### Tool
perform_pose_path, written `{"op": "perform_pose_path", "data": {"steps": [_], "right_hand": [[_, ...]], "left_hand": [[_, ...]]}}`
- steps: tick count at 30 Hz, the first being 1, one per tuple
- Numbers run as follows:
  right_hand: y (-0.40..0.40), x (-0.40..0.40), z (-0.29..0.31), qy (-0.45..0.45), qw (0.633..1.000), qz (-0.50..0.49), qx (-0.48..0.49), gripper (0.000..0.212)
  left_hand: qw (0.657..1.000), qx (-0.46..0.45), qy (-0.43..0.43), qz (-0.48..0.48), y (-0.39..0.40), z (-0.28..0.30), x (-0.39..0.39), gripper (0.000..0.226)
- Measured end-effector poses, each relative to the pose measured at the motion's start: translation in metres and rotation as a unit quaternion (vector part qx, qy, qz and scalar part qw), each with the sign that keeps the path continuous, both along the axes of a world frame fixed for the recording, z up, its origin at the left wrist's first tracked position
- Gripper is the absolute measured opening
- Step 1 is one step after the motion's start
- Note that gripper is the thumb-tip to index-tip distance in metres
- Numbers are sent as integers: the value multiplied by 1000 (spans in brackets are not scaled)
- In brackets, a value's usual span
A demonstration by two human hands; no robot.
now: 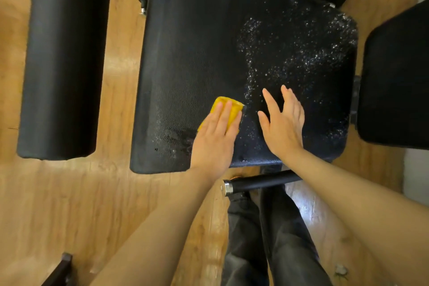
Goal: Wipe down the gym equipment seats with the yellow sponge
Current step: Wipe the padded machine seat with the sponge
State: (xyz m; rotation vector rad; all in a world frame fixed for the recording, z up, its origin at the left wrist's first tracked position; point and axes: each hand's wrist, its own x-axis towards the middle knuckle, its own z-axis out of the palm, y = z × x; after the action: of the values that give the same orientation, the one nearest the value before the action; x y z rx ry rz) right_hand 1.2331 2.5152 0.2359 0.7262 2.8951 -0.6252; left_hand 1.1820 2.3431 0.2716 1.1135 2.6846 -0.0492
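A wide black padded seat [197, 53] fills the middle of the view. White droplets speckle its right half, and a wet smear shows near its front edge. The yellow sponge [229, 105] lies on the seat near the front, and my left hand [214, 137] presses flat on it with straight fingers. Just to its right, my right hand [282, 123] rests flat on the seat, fingers straight and spread, holding nothing.
A long black pad [62, 60] stands to the left over the wooden floor [69, 204]. Another black pad [397, 81] sits at the right edge. A black handle bar with a chrome end [260, 181] juts out below the seat, above my dark trousers [267, 239].
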Motion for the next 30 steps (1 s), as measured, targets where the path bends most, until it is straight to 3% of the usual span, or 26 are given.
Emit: {"op": "perform_pose_path", "data": {"steps": [3,7,11,20,24,27,30], "right_hand": [[-1,0,3,-10,1000,-3,-10,52],[-7,4,5,-16,1000,-14,-19,54],[-20,4,6,-17,998,-37,-39,54],[-23,4,4,-10,998,-51,-33,53],[-24,3,4,-17,998,-54,-31,53],[-25,4,3,-17,998,-53,-25,53],[-25,3,2,-14,998,-54,-21,54]], "left_hand": [[999,-33,-2,-4,-17,9,-4,62],[994,-40,23,94,-78,29,-10,60],[990,-25,-5,141,-133,41,5,56],[967,42,-2,251,-78,26,-79,55],[968,73,29,240,-104,23,-36,52],[961,81,0,263,-139,21,27,53],[962,75,-10,264,-146,18,30,53]]}}
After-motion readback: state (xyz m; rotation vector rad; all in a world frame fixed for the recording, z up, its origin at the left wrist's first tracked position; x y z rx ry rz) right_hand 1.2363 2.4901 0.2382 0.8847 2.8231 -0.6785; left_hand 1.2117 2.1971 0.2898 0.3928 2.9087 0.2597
